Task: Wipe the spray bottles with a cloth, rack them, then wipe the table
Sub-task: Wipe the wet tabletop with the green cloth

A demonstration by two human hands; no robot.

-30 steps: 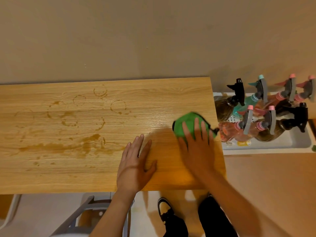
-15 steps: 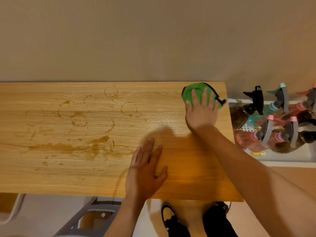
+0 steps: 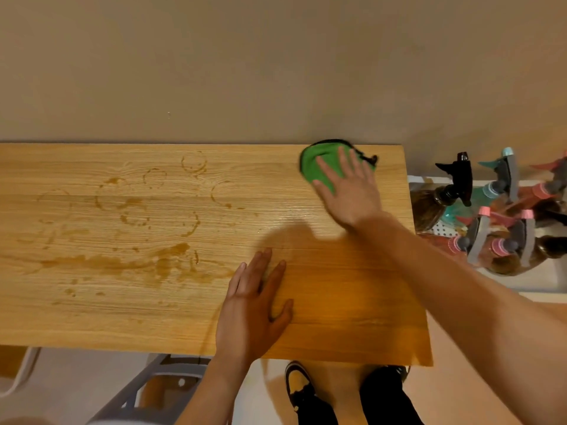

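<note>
Since half a second ago the right hand point(image 3: 352, 194) has slid the green cloth with a black hem point(image 3: 316, 162) a little to the left along the far edge of the light wooden table point(image 3: 92, 317). One second ago both were much nearer to the person, by the right end. The left hand point(image 3: 251, 308) has stayed almost at the same place.

Much of the cloth is hidden. The palm and the straight, spread fingers point(image 3: 346, 162) of the right hand lie on top of it, so only its far and left part shows, beyond the fingertips. That part touches the line where the table meets the beige wall point(image 3: 276, 72). The hand presses the cloth flat and does not curl round it; the hand is slightly blurred. The left hand lies flat on the table with fingers straight and a little apart, holding nothing. It is near the front edge and well apart from the cloth.

The plastic spray bottles with trigger heads point(image 3: 454, 191) stand close together in the white rack tray point(image 3: 521, 283), just beside the right end of the table. They overlap, and the frame edge cuts the right ones, so their number cannot be told. Brown rings and smears point(image 3: 129, 265) cover the left half of the table, well apart from the cloth. A dark shadow point(image 3: 294, 237) falls between the two hands.
</note>
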